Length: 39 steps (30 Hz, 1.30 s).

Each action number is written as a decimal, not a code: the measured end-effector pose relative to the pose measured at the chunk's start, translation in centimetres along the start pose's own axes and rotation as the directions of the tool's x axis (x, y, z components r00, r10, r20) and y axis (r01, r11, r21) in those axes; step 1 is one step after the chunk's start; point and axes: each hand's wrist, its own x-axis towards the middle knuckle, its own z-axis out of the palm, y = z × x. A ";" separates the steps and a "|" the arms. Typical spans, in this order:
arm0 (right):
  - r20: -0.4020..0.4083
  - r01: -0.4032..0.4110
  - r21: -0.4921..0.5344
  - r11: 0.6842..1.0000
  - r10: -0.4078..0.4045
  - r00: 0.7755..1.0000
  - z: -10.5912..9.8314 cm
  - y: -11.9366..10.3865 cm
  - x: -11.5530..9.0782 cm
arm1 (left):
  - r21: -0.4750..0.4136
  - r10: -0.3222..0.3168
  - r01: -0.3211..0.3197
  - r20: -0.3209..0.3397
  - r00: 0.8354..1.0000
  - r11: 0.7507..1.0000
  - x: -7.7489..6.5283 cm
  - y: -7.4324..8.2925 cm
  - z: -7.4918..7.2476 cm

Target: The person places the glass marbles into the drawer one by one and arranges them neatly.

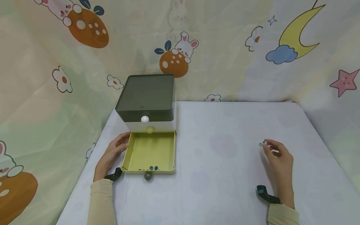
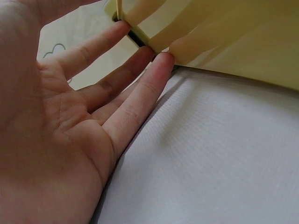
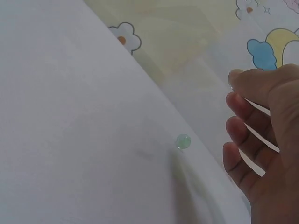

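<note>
My left hand [image 1: 112, 153] lies against the left side of the pulled-out yellow drawer [image 1: 153, 150], its fairly straight fingertips touching the side near the cabinet [image 2: 98, 88]. Inside the drawer, two dark blue marbles [image 1: 156, 168] sit by the front wall, with other small bits partly hidden there. To the right, my right hand [image 1: 279, 159] pinches a small clear marble [image 1: 264, 142] between thumb and index finger, mostly covered by the fingertips. Just left of them lies a pale green glass marble [image 3: 183, 141] on the white tabletop.
Behind the drawer stands a small cabinet [image 1: 146, 93] with a dark green top and round knobs. A grey-green knob [image 1: 147, 176] sticks out from the drawer front. Printed cloth [image 1: 225, 62] hangs behind the white-covered table [image 1: 219, 187].
</note>
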 end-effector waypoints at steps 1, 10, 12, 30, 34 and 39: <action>0.009 0.008 0.014 1.000 -0.008 1.000 0.1 -0.2 -0.1 | 0.001 -0.001 0.001 0.001 1.000 1.000 0.0 0.0 0.0; 0.103 0.184 0.125 0.975 -0.197 0.975 2.2 -2.0 -0.6 | -0.004 0.015 -0.015 0.008 1.000 1.000 0.1 0.1 -0.1; 0.138 0.245 0.155 0.957 -0.267 0.954 2.8 -2.6 -0.5 | -0.004 0.020 -0.020 0.007 1.000 1.000 0.0 0.0 -0.1; 0.441 0.583 0.406 0.704 -0.710 0.549 8.3 -9.5 -0.2 | -0.038 0.069 -0.068 0.025 0.997 0.997 -0.2 -0.3 -0.3; 0.517 0.609 0.436 0.662 -0.739 0.432 9.5 -11.2 -0.3 | -0.035 0.075 -0.074 0.026 0.997 0.997 -0.1 -0.3 -0.2; 0.597 0.643 0.429 0.634 -0.734 0.325 10.5 -13.1 -0.4 | -0.022 0.066 -0.065 0.020 0.998 0.998 -0.3 -0.2 -0.1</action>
